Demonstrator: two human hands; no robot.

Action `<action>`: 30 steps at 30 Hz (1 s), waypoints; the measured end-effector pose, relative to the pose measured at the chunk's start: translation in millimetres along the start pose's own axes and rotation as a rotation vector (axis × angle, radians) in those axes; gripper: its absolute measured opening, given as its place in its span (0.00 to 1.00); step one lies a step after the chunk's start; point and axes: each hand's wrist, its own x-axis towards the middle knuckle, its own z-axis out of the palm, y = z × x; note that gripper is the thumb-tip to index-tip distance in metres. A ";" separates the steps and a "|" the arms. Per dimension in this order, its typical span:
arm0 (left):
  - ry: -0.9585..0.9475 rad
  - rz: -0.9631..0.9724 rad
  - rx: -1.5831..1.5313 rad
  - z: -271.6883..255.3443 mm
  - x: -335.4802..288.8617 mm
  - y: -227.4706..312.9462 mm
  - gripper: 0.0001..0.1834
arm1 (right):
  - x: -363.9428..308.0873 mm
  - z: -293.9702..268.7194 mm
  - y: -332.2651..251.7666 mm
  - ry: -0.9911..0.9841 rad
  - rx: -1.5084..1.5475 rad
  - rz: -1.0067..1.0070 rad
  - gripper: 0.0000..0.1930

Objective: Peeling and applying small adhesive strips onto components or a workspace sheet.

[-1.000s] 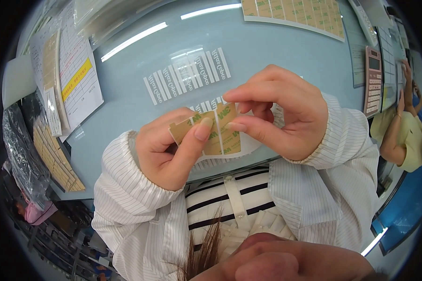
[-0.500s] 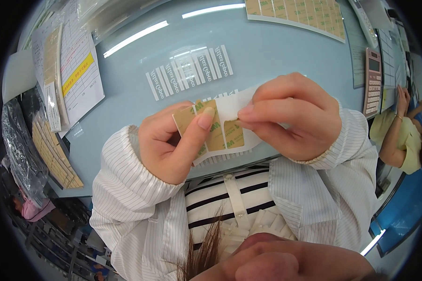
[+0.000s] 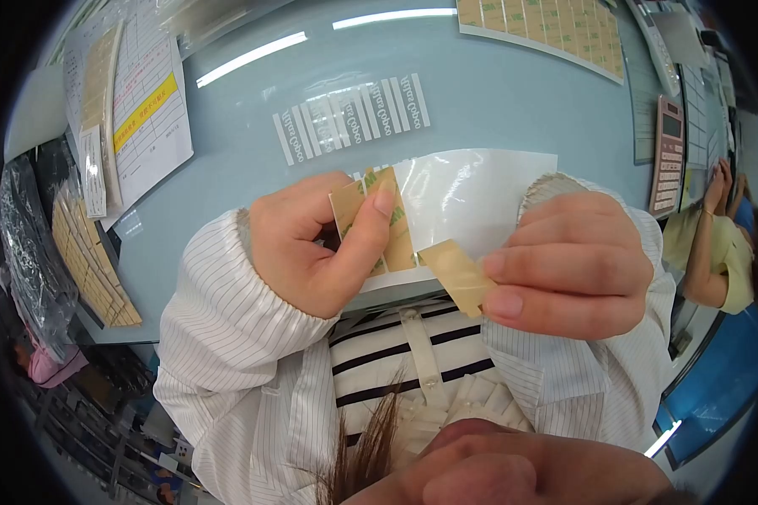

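Single head-worn fisheye view, facing steeply down; close on both hands, chest below, pale blue desk [image 3: 514, 101] curving beyond.

A tan strip [image 3: 456, 276], a white sheet [image 3: 472, 198], a pale blue table [image 3: 497, 101] and white pinstriped sleeves [image 3: 227, 337].

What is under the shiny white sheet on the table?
The white sheet lies flat on the pale blue table. Its near edge is covered by the left hand, the right hand and their tan strips, so that part stays hidden.
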 end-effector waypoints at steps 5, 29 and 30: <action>-0.003 0.033 0.008 0.1 -0.2 -4.9 0.18 | -7.6 5.7 -16.1 -0.024 -0.186 -0.079 0.11; 0.136 0.935 0.834 2.4 2.6 -7.5 0.14 | -31.5 23.5 -21.1 0.115 -0.332 -0.365 0.09; 0.143 0.925 0.815 2.5 3.1 -7.4 0.14 | -30.8 22.5 -20.9 0.106 -0.330 -0.400 0.08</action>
